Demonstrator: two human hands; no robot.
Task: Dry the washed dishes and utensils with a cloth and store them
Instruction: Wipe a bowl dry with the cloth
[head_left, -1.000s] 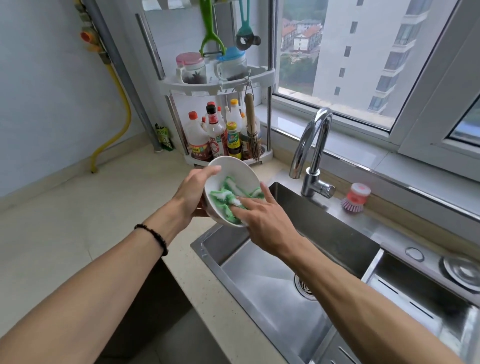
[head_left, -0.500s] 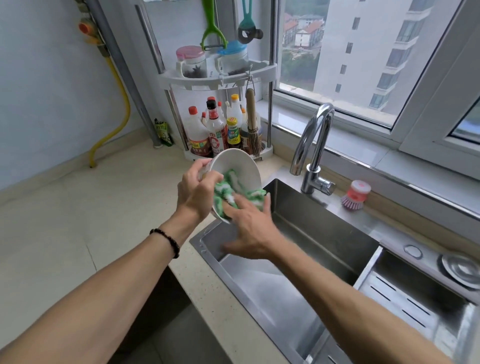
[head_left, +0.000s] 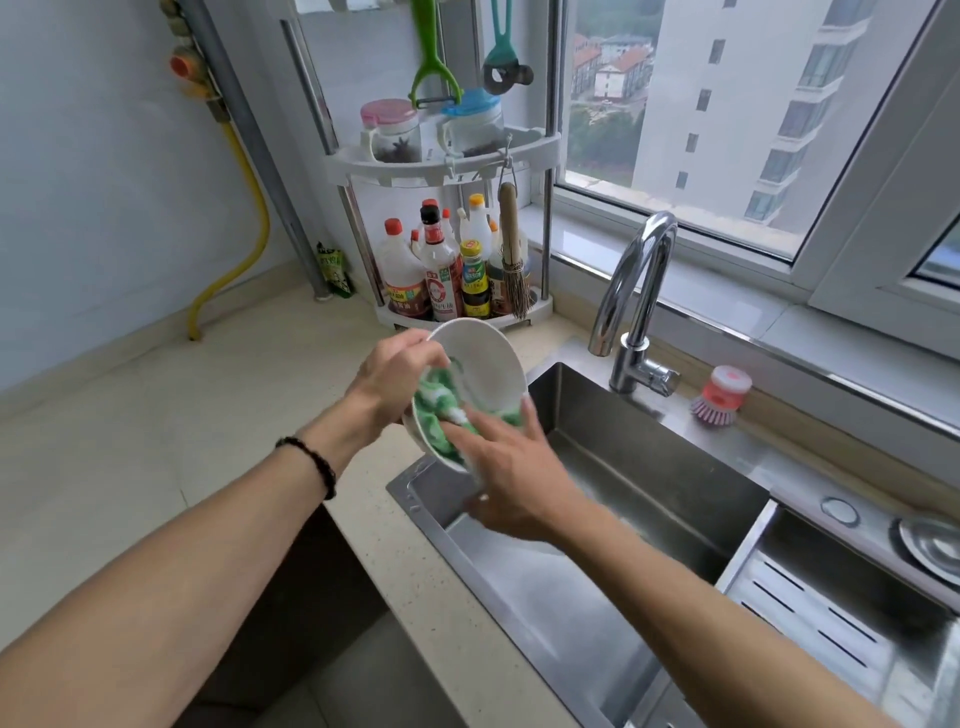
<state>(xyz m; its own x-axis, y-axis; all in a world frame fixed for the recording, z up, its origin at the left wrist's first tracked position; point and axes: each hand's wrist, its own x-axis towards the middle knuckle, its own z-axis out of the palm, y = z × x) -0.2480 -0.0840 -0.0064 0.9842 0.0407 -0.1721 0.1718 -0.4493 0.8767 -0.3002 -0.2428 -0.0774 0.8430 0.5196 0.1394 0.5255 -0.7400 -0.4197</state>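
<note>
Bowl (head_left: 483, 364) tilts above the sink (head_left: 649, 499), its rim gripped by the left hand (head_left: 395, 379). Right hand (head_left: 511, 478) presses a green cloth (head_left: 436, 410) inside it, fingers fairly straight.

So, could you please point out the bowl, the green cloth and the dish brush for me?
bowl (head_left: 485, 364): head view, on the bare white inside near the upper rim.
green cloth (head_left: 434, 402): head view, on the bunched part inside the bowl.
dish brush (head_left: 719, 397): head view, on its pink body beside the tap.
</note>
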